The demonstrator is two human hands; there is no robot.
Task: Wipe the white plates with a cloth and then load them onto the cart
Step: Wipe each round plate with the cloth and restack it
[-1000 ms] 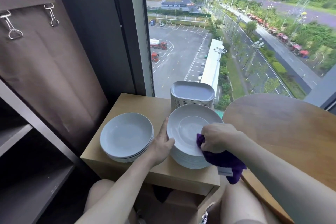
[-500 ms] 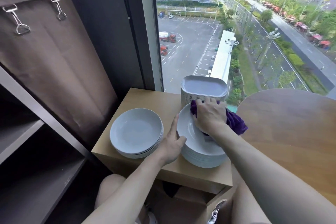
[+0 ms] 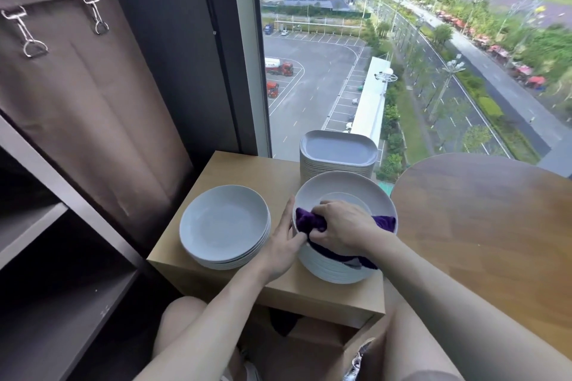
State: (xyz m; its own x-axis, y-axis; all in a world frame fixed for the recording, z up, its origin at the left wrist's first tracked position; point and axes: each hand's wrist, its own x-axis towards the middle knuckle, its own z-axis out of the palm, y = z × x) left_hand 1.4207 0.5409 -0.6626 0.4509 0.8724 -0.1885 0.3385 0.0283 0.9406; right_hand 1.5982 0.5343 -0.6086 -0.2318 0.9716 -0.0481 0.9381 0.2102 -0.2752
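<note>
A person's right hand [image 3: 342,226] grips a purple cloth [image 3: 306,219], wiping the top plate [image 3: 343,187] of a stack on a small table [image 3: 247,170]; the open left hand [image 3: 283,246] steadies its rim; loading the cart likely follows

Bare light-wood bench [image 3: 247,173] lies open behind the left stack of round white plates [image 3: 224,224]; the stack of square white plates [image 3: 338,153] blocks the right rear.

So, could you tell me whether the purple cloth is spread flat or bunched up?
Bunched: the right hand grips the purple cloth crumpled.
</note>
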